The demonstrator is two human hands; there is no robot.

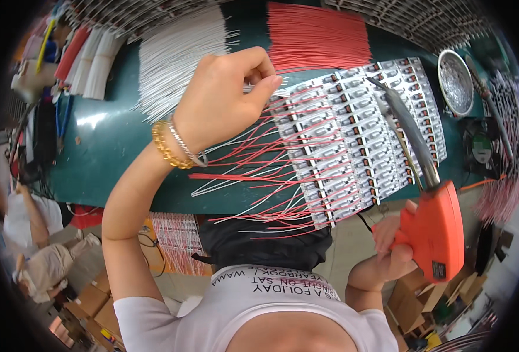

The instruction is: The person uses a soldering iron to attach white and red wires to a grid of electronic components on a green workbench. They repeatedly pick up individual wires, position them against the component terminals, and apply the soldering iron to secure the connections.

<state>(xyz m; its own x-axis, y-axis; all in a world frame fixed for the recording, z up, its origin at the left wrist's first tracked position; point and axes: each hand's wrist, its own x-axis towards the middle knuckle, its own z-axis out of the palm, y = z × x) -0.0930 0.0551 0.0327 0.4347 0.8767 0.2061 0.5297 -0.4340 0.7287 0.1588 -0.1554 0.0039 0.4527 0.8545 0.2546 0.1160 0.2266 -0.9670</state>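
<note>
Hands soldering wires onto circuit strips

Left hand [221, 100] pinches a thin white wire [283, 91] in a fingertip grip, at the upper edge of a panel of circuit strips [359, 135]. Right hand [397, 246] has its grip clenched around an orange soldering gun [438, 226], whose long tip reaches across the panel. Red wires [259, 176] fan out over the green table [113, 146].

A white short-sleeved top with dark printed lettering across the chest, at six o'clock; bare forearms; the left hand [221, 100], toward eleven o'clock, wears a gold bead bracelet [164, 146] and a thin silver bangle [188, 145] at the wrist.
</note>
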